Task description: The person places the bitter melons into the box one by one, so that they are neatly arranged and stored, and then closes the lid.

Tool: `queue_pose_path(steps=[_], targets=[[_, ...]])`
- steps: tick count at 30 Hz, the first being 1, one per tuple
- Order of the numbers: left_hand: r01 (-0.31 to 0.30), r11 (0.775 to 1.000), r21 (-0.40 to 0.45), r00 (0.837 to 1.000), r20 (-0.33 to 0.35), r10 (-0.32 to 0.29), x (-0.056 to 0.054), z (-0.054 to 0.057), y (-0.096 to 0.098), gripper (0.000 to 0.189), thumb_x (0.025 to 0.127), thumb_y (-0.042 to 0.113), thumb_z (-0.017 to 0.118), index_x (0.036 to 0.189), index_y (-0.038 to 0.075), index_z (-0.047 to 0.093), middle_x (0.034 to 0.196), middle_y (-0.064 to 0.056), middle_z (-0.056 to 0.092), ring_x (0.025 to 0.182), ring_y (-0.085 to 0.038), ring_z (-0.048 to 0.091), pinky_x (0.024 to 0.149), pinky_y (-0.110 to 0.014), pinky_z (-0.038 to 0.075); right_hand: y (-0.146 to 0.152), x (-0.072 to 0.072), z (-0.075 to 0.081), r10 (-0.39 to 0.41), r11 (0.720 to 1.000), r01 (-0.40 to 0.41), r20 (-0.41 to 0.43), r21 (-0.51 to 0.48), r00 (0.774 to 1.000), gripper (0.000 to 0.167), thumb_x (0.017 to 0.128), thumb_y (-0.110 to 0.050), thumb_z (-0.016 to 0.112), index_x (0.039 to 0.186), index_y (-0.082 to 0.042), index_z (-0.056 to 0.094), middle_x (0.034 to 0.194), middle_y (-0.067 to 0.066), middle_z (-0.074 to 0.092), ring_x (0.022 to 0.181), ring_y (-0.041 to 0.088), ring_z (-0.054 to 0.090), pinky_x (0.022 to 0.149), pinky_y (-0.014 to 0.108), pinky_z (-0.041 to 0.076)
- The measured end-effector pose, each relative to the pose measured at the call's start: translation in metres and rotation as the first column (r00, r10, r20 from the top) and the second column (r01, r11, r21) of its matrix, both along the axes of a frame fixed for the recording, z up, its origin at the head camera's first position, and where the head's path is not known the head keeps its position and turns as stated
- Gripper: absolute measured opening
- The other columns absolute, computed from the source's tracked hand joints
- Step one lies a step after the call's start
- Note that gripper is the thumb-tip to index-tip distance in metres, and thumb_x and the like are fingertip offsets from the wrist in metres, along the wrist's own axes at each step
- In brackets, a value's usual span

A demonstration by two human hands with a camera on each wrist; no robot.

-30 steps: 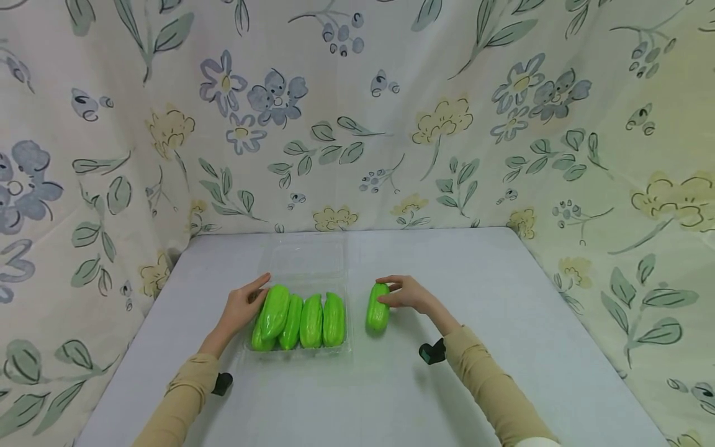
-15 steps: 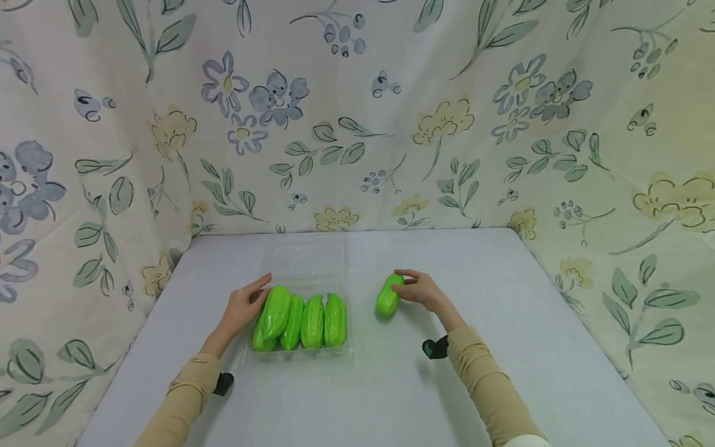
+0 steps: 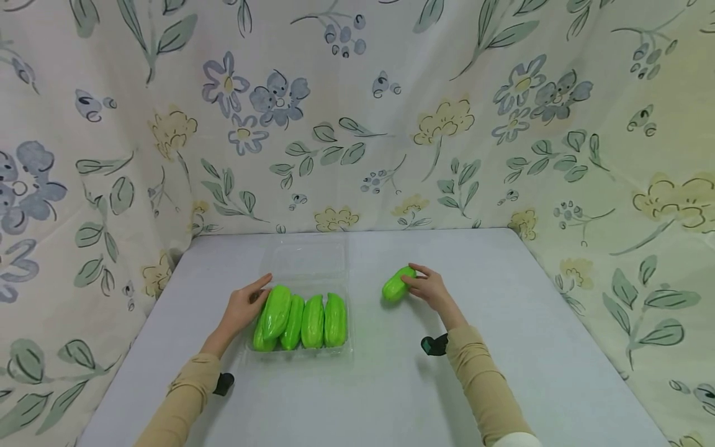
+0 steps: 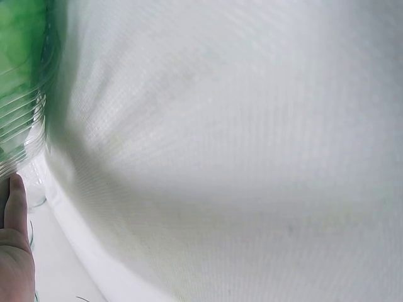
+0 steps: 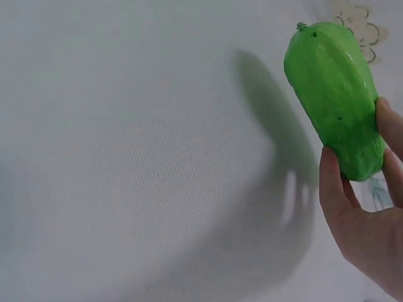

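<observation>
My right hand (image 3: 430, 288) pinches a short, thick, bright green cucumber (image 3: 395, 287) at one end, between thumb and fingers. In the right wrist view the cucumber (image 5: 330, 94) slants upward from the fingers, and its shadow falls on the cloth apart from it. Several more green cucumbers (image 3: 313, 323) lie side by side in a clear plastic box (image 3: 329, 351), with one (image 3: 276, 313) on top at the left. My left hand (image 3: 242, 308) rests at the box's left side with its fingers extended. In the left wrist view, a straight finger (image 4: 17, 195) touches the ridged clear wall.
The clear lid (image 3: 310, 256) lies folded open behind the box. White cloth covers the table (image 3: 357, 403), and a floral curtain (image 3: 357, 167) hangs along its back and sides. Each wrist wears a dark camera.
The cucumber in my right hand has moved back and to the right, turning from nearly upright in view to a diagonal slant. My left hand and the box have stayed put.
</observation>
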State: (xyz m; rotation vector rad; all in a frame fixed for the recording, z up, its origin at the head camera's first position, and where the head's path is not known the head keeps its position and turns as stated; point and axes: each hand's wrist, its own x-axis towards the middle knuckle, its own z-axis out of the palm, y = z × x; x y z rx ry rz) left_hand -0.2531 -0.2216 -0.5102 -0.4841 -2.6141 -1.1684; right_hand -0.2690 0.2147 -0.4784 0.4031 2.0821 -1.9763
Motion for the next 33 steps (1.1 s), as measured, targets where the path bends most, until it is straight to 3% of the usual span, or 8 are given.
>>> queue_pose_path(steps=[6, 12, 20, 28, 33], targets=[[-0.003, 1.0, -0.002, 1.0, 0.001, 0.003, 0.0, 0.0, 0.0, 0.039, 0.096, 0.016, 0.056, 0.133, 0.004, 0.054, 0.135, -0.012, 0.055, 0.099, -0.028, 0.068, 0.081, -0.031, 0.053, -0.003, -0.002, 0.001, -0.018, 1.0, 0.018, 0.002, -0.005, 1.0, 0.059, 0.091, -0.011, 0.063, 0.145, -0.009, 0.039, 0.143, 0.024, 0.037, 0.115, 0.023, 0.052, 0.105, 0.04, 0.041], [-0.004, 1.0, 0.003, 1.0, 0.005, 0.004, 0.0, -0.001, 0.001, 0.039, 0.097, 0.017, 0.056, 0.133, 0.004, 0.054, 0.136, -0.012, 0.054, 0.101, -0.029, 0.068, 0.084, -0.04, 0.053, -0.006, -0.001, 0.008, 0.004, 1.0, -0.004, -0.02, -0.008, 1.0, 0.059, 0.091, -0.009, 0.063, 0.145, -0.007, 0.039, 0.143, 0.025, 0.038, 0.12, 0.027, 0.05, 0.106, 0.041, 0.04], [-0.009, 1.0, 0.0, 1.0, 0.013, 0.009, 0.001, 0.0, 0.0, 0.039, 0.097, 0.017, 0.056, 0.134, 0.005, 0.054, 0.136, -0.012, 0.055, 0.1, -0.028, 0.068, 0.083, -0.034, 0.053, -0.009, -0.001, 0.014, 0.089, 0.996, -0.088, -0.053, 0.022, 0.995, 0.058, 0.09, -0.01, 0.064, 0.144, -0.006, 0.041, 0.144, 0.024, 0.038, 0.118, 0.024, 0.051, 0.103, 0.039, 0.043], [-0.003, 1.0, -0.002, 1.0, 0.002, 0.003, 0.001, 0.0, 0.0, 0.039, 0.097, 0.016, 0.056, 0.133, 0.003, 0.054, 0.136, -0.013, 0.054, 0.102, -0.029, 0.068, 0.084, -0.04, 0.053, -0.011, 0.001, 0.021, 0.154, 0.988, -0.152, -0.071, 0.031, 0.986, 0.056, 0.091, -0.011, 0.064, 0.142, -0.006, 0.043, 0.14, 0.025, 0.041, 0.109, 0.019, 0.055, 0.103, 0.043, 0.042], [0.0, 1.0, -0.002, 1.0, -0.016, 0.0, 0.0, 0.0, 0.0, 0.038, 0.096, 0.015, 0.056, 0.132, 0.003, 0.054, 0.135, -0.014, 0.055, 0.101, -0.029, 0.068, 0.084, -0.039, 0.053, -0.016, 0.003, 0.029, 0.197, 0.98, -0.194, -0.075, 0.046, 0.977, 0.056, 0.09, -0.011, 0.064, 0.142, -0.006, 0.043, 0.141, 0.025, 0.041, 0.116, 0.025, 0.053, 0.103, 0.044, 0.042]])
